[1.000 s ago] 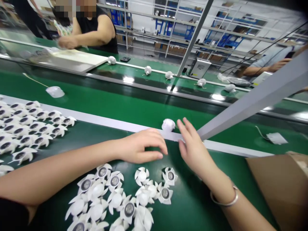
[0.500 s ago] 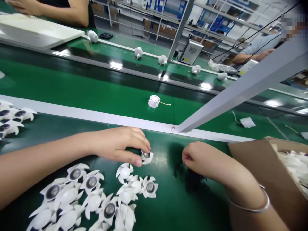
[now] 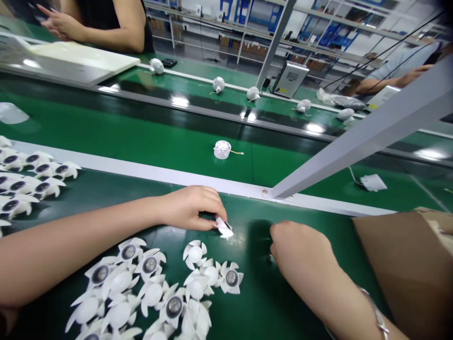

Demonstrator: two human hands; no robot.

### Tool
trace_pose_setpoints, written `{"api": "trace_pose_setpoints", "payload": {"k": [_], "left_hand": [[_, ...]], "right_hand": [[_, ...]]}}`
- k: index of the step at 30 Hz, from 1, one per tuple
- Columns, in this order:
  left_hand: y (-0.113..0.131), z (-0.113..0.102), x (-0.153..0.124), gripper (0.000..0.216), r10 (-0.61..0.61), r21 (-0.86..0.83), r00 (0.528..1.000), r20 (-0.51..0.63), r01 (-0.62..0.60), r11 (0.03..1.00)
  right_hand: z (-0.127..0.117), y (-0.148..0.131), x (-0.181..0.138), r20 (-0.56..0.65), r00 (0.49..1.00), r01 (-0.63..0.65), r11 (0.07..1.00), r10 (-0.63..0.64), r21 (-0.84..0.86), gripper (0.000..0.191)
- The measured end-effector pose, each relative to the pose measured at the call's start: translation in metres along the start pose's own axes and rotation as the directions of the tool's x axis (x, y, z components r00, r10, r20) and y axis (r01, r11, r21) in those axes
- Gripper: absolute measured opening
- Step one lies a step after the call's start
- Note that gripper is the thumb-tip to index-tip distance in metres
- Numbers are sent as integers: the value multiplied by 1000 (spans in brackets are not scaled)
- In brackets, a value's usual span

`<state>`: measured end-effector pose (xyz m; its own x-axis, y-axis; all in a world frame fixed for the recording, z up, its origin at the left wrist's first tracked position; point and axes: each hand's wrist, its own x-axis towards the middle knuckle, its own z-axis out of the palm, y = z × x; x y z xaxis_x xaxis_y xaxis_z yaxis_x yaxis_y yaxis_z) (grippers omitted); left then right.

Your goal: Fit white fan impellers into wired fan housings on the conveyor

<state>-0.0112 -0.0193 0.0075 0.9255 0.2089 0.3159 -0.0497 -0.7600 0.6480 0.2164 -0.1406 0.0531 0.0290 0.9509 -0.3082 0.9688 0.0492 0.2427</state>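
Two bare hands work on a green conveyor belt [image 3: 264, 302], below its white divider rail [image 3: 141, 169]. Left hand [image 3: 191, 208]: thumb and fingertips close narrowly on a white plastic fan impeller [image 3: 224, 228], tilted on edge near the rail. Right hand [image 3: 299, 250]: curled, fingers hidden; whether it holds anything cannot be told. Loose impellers [image 3: 150, 265] lie heaped just below the left forearm [image 3: 81, 248]. Risk: so slight a grip on a thin blade could let the piece slip, and a careless forearm could scatter the heap. A cardboard carton [image 3: 406, 269] stands at the right.
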Motion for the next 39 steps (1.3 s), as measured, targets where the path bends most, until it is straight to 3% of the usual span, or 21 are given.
{"api": "trace_pose_setpoints", "payload": {"k": [4, 7, 10, 12, 15, 20, 26, 31, 39], "left_hand": [[2, 0, -4, 21, 58, 224, 998, 11, -59, 973], [5, 3, -6, 17, 57, 308, 998, -6, -52, 950], [5, 9, -6, 38, -4, 256, 997, -77, 23, 966], [2, 12, -4, 53, -42, 226, 996, -83, 60, 972], [-5, 14, -2, 39, -54, 175, 997, -62, 64, 982], [-12, 15, -2, 29, -38, 128, 996, -86, 48, 991], [-12, 17, -2, 21, -37, 99, 993, -114, 48, 994], [-12, 16, -1, 20, -37, 99, 993, -114, 49, 994], [-11, 16, -1, 22, -65, 103, 990, -128, 79, 992]], "right_hand": [[7, 5, 1, -46, 999, -8, 1000, 8, 12, 25], [6, 10, 7, -127, 987, 114, 988, -101, 100, 20], [2, 7, 16, -232, 932, 350, 861, -279, 370, 15], [1, -1, 23, -323, 891, 447, 741, -319, 501, 13], [3, -15, 29, -421, 847, 520, 664, -323, 537, 13], [9, -23, 31, -445, 804, 576, 702, -394, 420, 11], [8, -26, 26, -467, 721, 607, 792, -513, 68, 19], [3, -32, 21, -499, 646, 581, 796, -578, -169, 21], [6, -49, 4, -492, 642, 532, 804, -588, -268, 25]]}}
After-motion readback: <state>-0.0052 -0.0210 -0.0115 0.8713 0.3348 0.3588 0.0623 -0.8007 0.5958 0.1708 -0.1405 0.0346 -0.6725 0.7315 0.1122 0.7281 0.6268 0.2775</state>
